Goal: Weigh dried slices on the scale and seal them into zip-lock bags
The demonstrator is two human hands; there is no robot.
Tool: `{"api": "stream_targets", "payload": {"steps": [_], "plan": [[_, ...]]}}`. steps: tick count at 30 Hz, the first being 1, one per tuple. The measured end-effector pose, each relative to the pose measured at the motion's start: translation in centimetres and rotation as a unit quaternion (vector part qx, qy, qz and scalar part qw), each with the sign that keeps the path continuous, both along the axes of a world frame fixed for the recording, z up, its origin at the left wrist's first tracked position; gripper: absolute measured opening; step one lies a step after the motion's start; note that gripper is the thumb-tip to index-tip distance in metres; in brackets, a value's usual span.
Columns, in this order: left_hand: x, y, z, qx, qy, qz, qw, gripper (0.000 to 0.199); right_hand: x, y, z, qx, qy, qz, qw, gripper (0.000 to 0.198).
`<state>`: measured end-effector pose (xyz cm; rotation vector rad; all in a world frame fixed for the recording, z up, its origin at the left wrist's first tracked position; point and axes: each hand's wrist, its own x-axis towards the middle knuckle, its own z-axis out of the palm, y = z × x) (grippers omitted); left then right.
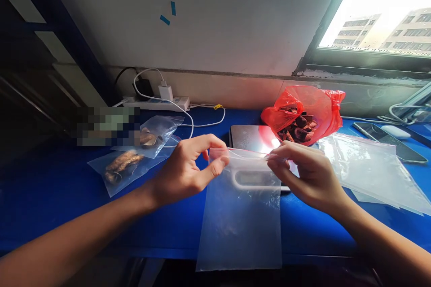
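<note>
A clear zip-lock bag point(240, 228) hangs upright between my hands, with nothing visible inside. My left hand point(197, 163) pinches its top left corner between thumb and fingers. At the top right corner, my right hand point(301, 172) pinches the rim. The bag's mouth looks slightly parted along the top. Behind the bag lies a flat kitchen scale point(251, 134) with a metal plate; its display shows through the plastic. Just beyond the scale, a red plastic bag point(323, 112) stands open, holding dark reddish-brown dried chunks point(299, 128).
Two zip bags with brown dried pieces point(123, 163) lie at left. A stack of clear bags point(367, 170) rests at right, beside a phone point(390, 141) and a white mouse point(395, 132). A power strip point(168, 104) with cables runs along the wall. The blue table point(313, 233) ends near me.
</note>
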<state>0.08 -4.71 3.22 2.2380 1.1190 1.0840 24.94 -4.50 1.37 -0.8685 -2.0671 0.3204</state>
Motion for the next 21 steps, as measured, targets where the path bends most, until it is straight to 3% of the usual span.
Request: {"api": "stream_targets", "payload": {"steps": [12, 21], "plan": [[0.73, -0.26, -0.97, -0.003, -0.006, -0.016, 1.000, 0.008, -0.73, -0.07, -0.81, -0.050, -0.008, 0.028, 0.998, 0.008], [0.45, -0.12, -0.50, -0.004, -0.005, 0.021, 1.000, 0.008, -0.66, 0.05, -0.33, -0.038, 0.004, -0.029, 0.999, 0.012]]}}
